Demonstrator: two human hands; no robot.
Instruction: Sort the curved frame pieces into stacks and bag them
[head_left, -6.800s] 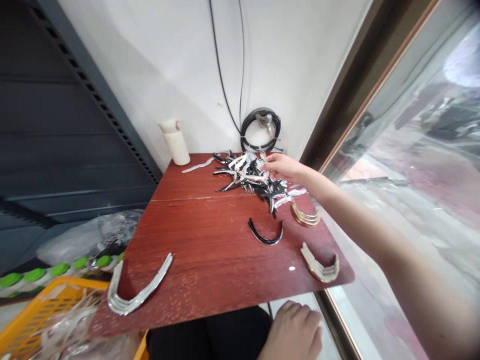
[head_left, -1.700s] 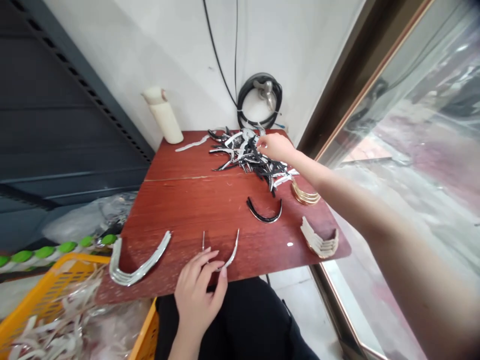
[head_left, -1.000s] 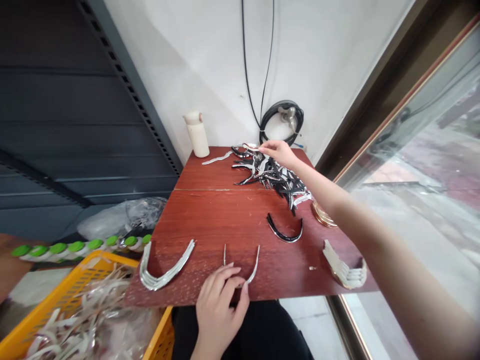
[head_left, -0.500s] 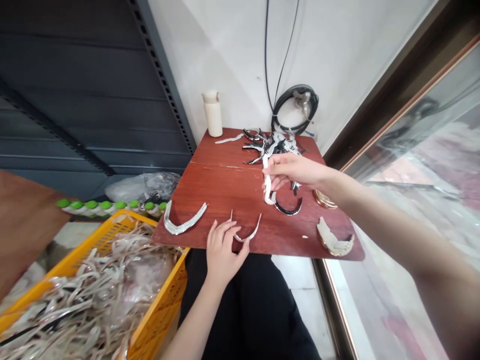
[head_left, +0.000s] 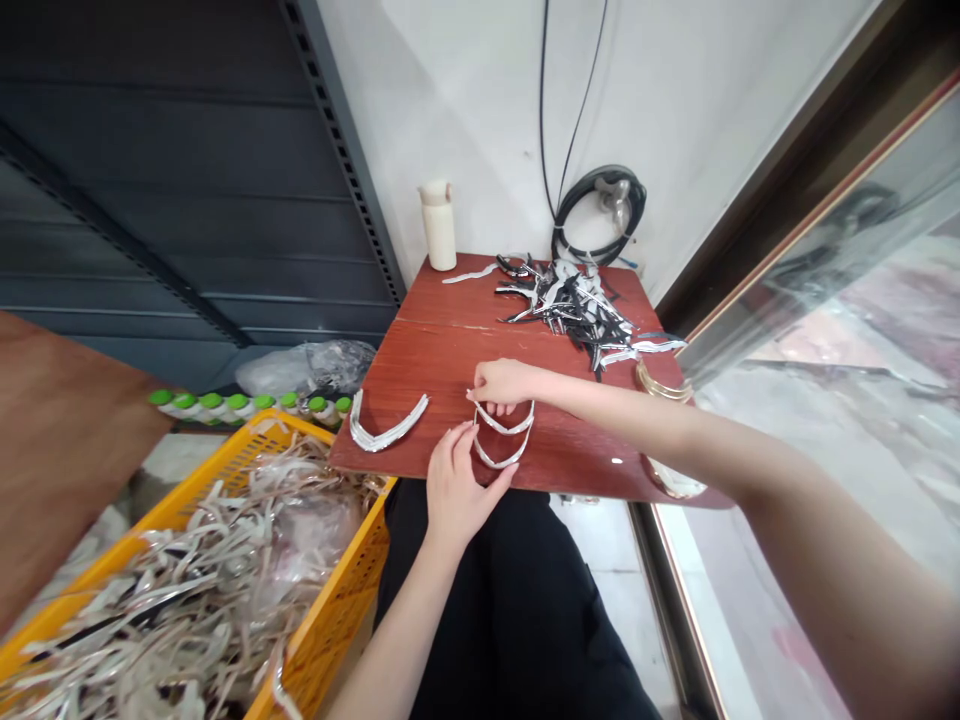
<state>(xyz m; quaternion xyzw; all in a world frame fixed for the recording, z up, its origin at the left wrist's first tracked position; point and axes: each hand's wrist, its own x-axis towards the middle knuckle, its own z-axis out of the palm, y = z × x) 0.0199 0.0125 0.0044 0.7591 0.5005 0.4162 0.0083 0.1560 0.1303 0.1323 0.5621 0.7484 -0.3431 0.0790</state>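
Note:
On the red-brown table (head_left: 420, 350), my left hand (head_left: 459, 480) rests by the front edge, fingers apart, touching a thin curved band (head_left: 496, 464). My right hand (head_left: 504, 388) is closed in a pinch on the left end of a second silvery curved band (head_left: 504, 430), just above the first one. Further left lies a U-shaped bundle of silvery strips (head_left: 386, 438). A heap of black and silver strips (head_left: 574, 305) covers the back right. My right forearm partly hides a pale curved stack (head_left: 675, 482) at the right front.
A cream bottle (head_left: 439, 228) stands at the back left, near a coiled black cable (head_left: 559, 240) against the wall. Gold-coloured rings (head_left: 660, 385) sit at the right edge. A yellow crate (head_left: 315, 610) full of strips is at the lower left. Glass borders the right.
My right hand has moved left and toward me, with a silvery band now in its fingers. The white strip it held has left it, and the black curved piece is gone from mid-table.

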